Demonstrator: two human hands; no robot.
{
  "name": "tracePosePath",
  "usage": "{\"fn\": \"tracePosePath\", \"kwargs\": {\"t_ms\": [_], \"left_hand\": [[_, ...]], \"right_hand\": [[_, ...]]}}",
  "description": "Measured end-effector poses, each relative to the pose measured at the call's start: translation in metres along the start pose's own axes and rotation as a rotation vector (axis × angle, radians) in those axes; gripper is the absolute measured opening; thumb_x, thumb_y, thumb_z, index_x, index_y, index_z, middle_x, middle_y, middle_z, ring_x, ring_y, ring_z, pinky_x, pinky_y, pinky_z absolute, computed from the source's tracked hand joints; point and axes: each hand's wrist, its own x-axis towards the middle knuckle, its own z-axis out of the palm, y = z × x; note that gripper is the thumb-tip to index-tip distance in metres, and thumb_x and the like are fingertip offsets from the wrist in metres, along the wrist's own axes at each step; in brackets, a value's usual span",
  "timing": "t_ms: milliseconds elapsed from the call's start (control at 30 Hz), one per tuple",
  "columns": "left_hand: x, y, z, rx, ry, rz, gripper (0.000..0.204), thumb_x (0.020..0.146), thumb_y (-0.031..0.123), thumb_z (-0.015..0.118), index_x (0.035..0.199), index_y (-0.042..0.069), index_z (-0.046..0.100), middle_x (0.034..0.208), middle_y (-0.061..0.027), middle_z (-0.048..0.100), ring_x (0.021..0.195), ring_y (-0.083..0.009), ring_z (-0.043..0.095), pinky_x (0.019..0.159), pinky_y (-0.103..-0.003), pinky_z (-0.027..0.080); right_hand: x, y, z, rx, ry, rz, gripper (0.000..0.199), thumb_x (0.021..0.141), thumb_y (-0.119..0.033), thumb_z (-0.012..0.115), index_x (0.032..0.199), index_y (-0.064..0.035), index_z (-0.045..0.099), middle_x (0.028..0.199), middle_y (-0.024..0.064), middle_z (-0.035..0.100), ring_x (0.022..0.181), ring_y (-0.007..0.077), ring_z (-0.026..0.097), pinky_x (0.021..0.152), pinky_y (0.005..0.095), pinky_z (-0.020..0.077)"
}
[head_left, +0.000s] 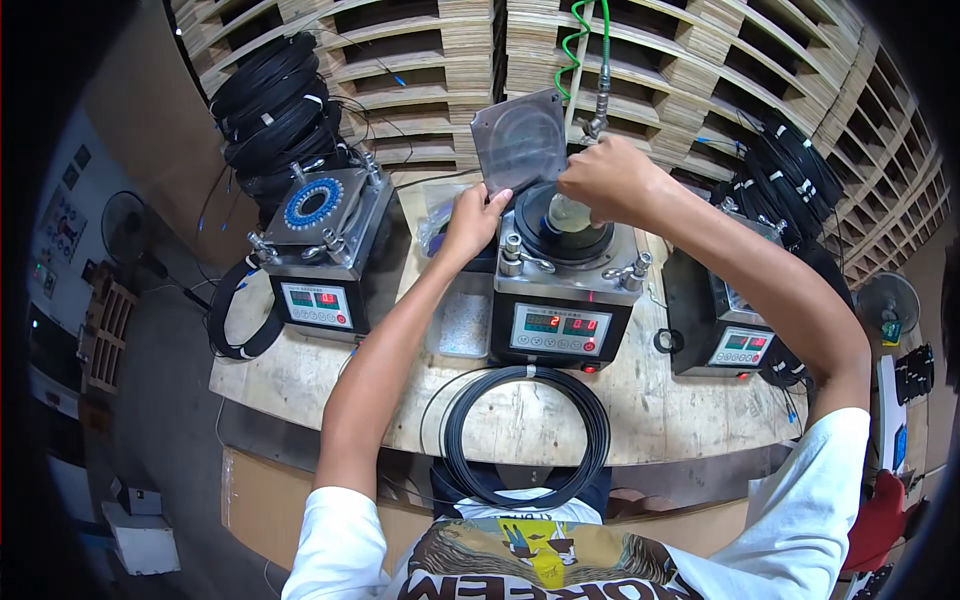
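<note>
- Nearest the person, a black coil of thin cable lies flat on the pale plywood workbench, just in front of the middle grey box-shaped machine with a red-and-green digital panel.
- The left hand rests against that machine's upper left edge, fingers together and pointing up beside the round black well; whether it grips anything cannot be told.
- The right hand hangs over the well, fingers curled down and pinching a small round pale translucent disc that sits at the centre of the round black platen.
- Behind the well, the machine's square grey metal lid stands tilted open.
- Left of the middle machine stands a second grey machine topped by a square plate with a blue ring of holes.
- Right of it, a third such machine is partly hidden by the right forearm.
- Farthest back, a green coiled air hose hangs above the lid, with bundles of black cable against stacked wooden pallets.
</note>
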Motion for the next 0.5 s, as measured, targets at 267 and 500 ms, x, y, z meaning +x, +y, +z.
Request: {"fn": "tracePosePath", "kwargs": {"t_ms": [267,500], "left_hand": [[-0.004,0.004,0.001,-0.037,0.028,0.025,0.035,0.094,0.026,0.066,0.087,-0.008,0.065,0.076,-0.0276,0.065,0.067,-0.0381,0.065,0.063,-0.043,0.048],[-0.001,-0.004,0.002,-0.038,0.033,0.041,0.035,0.094,0.027,0.066,0.088,-0.008,0.065,0.077,-0.0285,0.065,0.07,-0.0401,0.066,0.064,-0.044,0.048]], "right_hand": [[0.042,0.036,0.021,0.021,0.016,0.1,0.042,0.058,-0.026,0.093,0.09,-0.0084,0.074,0.094,0.0082,0.075,0.092,0.0286,0.073,0.07,0.0417,0.0579],[-0.003,0.055,0.042,0.043,-0.153,0.153,0.047,0.059,-0.029,0.093,0.097,-0.0095,0.073,0.098,0.008,0.073,0.097,0.0288,0.072,0.073,0.0418,0.0576]]}}
